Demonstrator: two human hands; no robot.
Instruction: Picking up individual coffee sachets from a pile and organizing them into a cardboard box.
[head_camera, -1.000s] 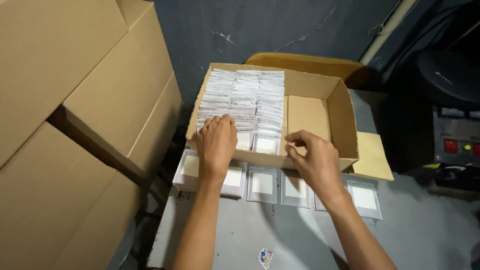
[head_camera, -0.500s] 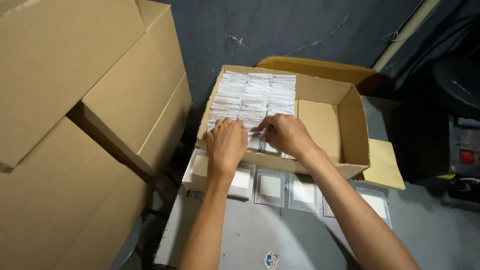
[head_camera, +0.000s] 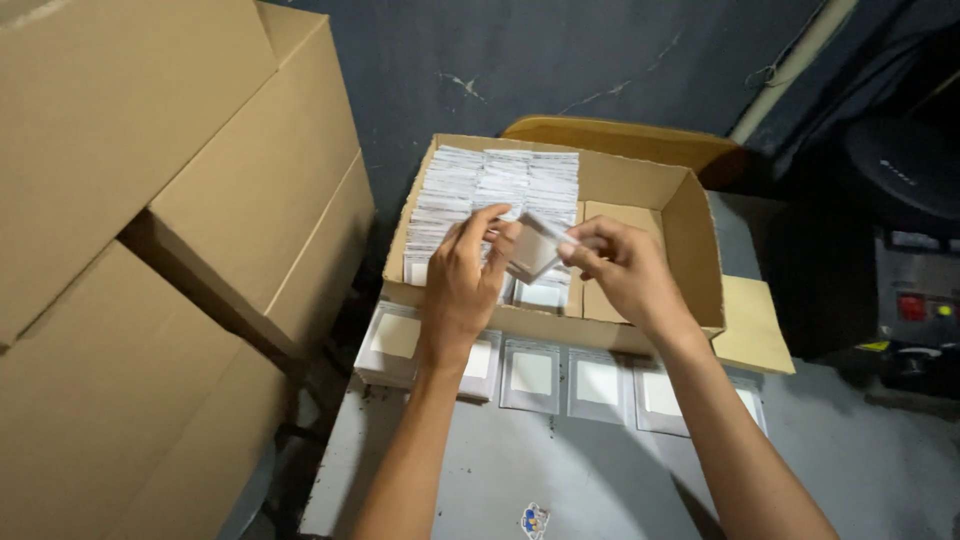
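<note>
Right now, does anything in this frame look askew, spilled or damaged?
Nothing stands out. Both hands, left hand and right hand, hold one small clear packet above the open brown cardboard box of neatly stacked packets.

Open box (head_camera: 690, 215): plain brown cardboard. Packets (head_camera: 495, 185) inside: white with fine grey print. Pouches (head_camera: 600, 385) along the desk (head_camera: 600, 480) edge: grey frames, cream centres. Desk: grey, with one small blue sticker (head_camera: 535, 520). Stacked cartons (head_camera: 150, 250): tan. Wall (head_camera: 560, 60): dark blue-grey.

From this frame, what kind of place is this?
Probably a storeroom or packing area: large stacked cartons on the left, an open cardboard box filled with rows of small packets, and a row of clear pouches on a grey table.
</note>
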